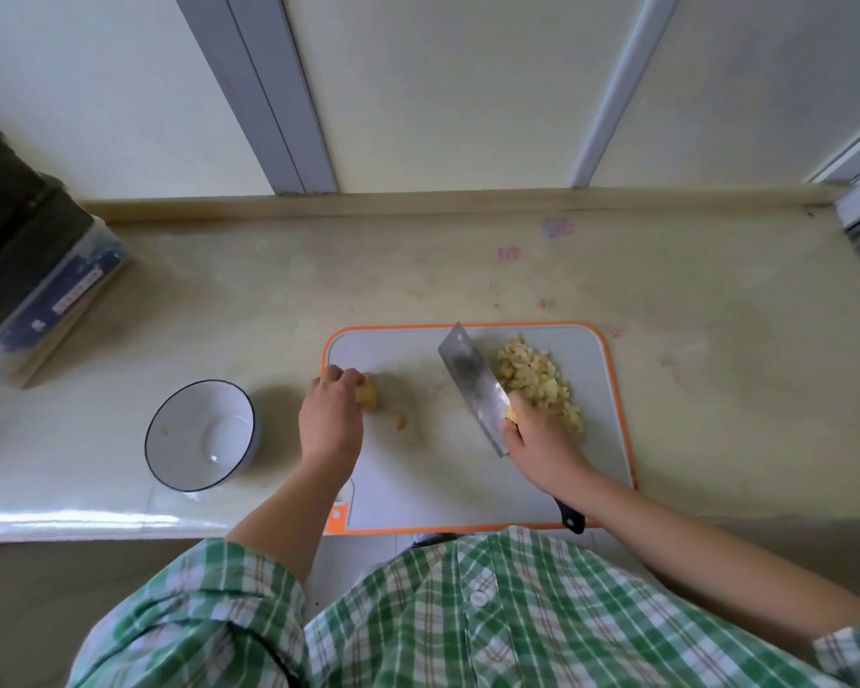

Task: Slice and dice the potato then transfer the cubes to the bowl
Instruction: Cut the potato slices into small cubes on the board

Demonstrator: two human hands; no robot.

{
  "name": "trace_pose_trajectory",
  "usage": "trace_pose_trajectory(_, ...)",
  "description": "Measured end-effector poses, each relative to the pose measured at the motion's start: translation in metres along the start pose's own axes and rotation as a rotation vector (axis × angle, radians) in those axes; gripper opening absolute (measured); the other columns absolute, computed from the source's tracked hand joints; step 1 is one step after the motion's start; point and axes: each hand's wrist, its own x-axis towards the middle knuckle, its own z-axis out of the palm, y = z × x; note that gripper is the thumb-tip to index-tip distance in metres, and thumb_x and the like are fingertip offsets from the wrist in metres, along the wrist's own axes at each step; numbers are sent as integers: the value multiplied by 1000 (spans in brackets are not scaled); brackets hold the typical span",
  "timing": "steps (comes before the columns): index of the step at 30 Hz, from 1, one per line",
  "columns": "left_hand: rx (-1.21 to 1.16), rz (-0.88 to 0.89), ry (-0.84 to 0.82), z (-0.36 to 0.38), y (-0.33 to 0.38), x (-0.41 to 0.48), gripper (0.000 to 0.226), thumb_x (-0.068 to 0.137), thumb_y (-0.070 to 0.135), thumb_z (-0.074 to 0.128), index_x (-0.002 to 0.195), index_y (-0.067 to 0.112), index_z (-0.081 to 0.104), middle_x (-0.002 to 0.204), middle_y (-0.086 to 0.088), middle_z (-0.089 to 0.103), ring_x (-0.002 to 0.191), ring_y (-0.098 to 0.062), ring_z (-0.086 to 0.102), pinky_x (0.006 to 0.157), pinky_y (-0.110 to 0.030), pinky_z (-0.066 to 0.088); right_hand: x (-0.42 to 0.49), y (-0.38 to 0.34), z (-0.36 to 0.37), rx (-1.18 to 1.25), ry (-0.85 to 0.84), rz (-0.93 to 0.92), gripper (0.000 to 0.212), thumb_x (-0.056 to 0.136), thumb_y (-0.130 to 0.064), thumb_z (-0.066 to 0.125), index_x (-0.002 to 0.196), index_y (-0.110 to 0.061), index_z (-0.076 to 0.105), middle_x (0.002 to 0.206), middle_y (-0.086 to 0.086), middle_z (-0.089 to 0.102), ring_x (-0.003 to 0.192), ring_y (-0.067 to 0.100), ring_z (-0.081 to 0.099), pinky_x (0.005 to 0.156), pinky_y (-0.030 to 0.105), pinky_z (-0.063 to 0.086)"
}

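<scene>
**Potato chunk waits for dicing, cubes heaped beside the blade**

Potato chunk (368,395) sits at the left end of the cutting board (418,489), which lies along the front edge of the surface (319,270). The left hand (331,414) has its grip curled over the chunk, pinching it. A small offcut (399,420) lies just beside it. The right hand (542,444) has its grip wrapped round the cleaver (472,384) where handle meets blade. The blade is tilted and stands between the chunk and the cube pile (537,384) at the board's right end.

To do this step well, the chunk likely wants a flat face down and the fingertips tucked back so the knuckles guide the blade. Slabs, then sticks, then cross-cuts should match the pile's cube size. The bowl (185,414) stands off the board's left end, near the front edge, so carrying cubes on the flat of the blade looks easiest.

The left hand covers most of the chunk, so its shape is unclear. I cannot tell whether the cutting edge touches the board. Only the handle's dark butt shows. A pale speck inside the bowl is too small to identify. A dark container (26,260) at the left edge is cut off.
</scene>
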Motion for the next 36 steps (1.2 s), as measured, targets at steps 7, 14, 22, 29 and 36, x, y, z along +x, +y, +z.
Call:
trace_pose_trajectory(7,19,56,24,-3,-4,1,21,74,-2,63,92,9,59,91,-10,57,77,-33,54,59,-40,43,-2,3,0,35,-31,9,14,97,-18,39,86,-12,32,56,-1,35,48,14,30,46,31,18)
trace_pose_trajectory(14,43,88,-1,-5,-10,-3,25,79,3,62,101,13,59,97,-5,57,87,-29,55,61,-39,45,0,4,2,38,-42,-22,14,97,-17,40,86,-12,34,54,0,39,44,13,32,44,29,17)
trace_pose_trajectory(22,-127,219,40,-7,-6,-11,18,72,5,70,84,12,59,89,-4,52,70,-26,53,50,-29,38,3,14,7,80,-67,5,13,98,-21,39,87,-17,34,61,10,53,64,28,63,46,34,29)
trace_pose_trajectory(29,-332,386,-82,14,47,-15,23,74,-6,65,89,11,59,94,-2,45,63,-20,48,60,-27,40,-5,20,-4,134,-22,55,13,98,-22,38,96,-10,40,65,14,55,68,32,63,57,47,43)
trace_pose_trajectory(36,-228,459,-195,34,58,-22,20,73,-7,59,88,6,59,95,-9,50,73,-32,54,64,-34,44,-19,28,-4,139,2,54,10,96,-22,42,90,-16,36,73,16,57,70,35,62,59,49,46)
